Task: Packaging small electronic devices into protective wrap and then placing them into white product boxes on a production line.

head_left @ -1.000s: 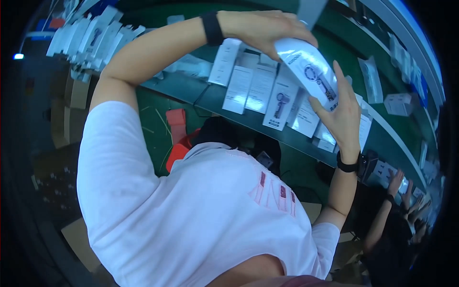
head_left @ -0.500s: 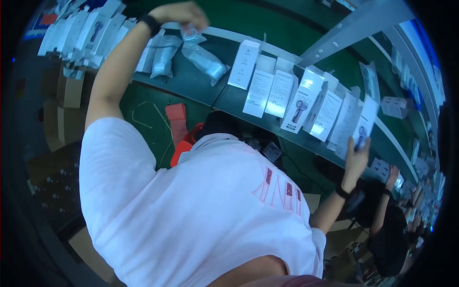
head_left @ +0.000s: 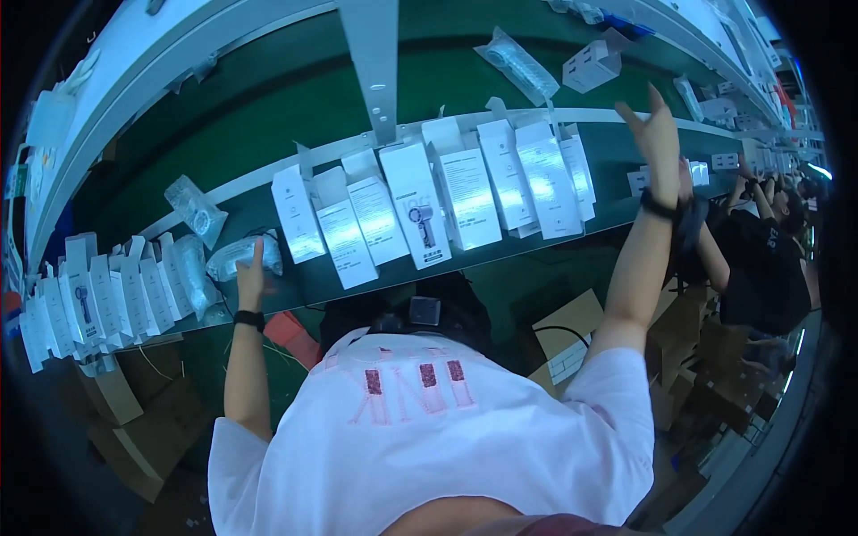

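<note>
Glossy, sharp-edged white cartons (head_left: 408,179) line the smooth green bench (head_left: 612,192), one bearing a purplish picture (head_left: 423,225). To their left lies a plump, crinkly, translucent bundle (head_left: 231,257), partly covered by the person's left hand (head_left: 253,280) (its grip cannot be told). The right hand (head_left: 657,143) splays its fingers apart.

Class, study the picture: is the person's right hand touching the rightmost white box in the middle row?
Apart. The head view shows dark green bench between the right hand and the rightmost white box.
</note>
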Demonstrator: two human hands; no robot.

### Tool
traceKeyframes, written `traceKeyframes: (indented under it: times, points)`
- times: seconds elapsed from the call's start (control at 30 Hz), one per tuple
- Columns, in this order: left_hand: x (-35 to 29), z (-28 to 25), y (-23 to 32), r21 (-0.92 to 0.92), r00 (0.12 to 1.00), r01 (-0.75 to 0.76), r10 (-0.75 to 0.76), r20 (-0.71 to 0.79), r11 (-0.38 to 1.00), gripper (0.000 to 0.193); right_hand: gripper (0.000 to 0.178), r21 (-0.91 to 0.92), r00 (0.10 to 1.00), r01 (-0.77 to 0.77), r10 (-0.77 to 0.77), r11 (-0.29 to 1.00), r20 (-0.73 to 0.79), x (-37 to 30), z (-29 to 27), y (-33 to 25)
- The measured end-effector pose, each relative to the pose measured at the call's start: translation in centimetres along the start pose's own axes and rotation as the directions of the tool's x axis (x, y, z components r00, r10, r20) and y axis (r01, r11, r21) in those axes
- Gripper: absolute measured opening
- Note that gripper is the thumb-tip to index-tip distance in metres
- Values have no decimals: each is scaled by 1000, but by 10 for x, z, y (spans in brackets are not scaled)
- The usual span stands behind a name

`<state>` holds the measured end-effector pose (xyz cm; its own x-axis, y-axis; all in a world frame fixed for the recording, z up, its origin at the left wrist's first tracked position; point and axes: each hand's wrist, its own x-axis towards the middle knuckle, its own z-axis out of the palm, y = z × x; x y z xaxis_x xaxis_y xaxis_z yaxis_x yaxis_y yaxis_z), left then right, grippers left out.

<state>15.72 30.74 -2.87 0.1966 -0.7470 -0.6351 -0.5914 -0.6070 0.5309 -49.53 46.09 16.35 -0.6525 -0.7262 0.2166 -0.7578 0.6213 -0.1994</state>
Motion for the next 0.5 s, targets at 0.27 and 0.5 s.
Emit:
traceKeyframes:
  times: [0.27, 0.5]
  points:
    - [33, 63, -45, 260, 825, -96, 223, -520, 961, 102, 92, 16, 835, 286, -257, 958, 486, 119, 196, -26]
    - [-12, 76, -56, 271, 848, -300, 385, -364, 915, 83, 57, 32, 816, 277, -253, 960, 520, 137, 270, -11]
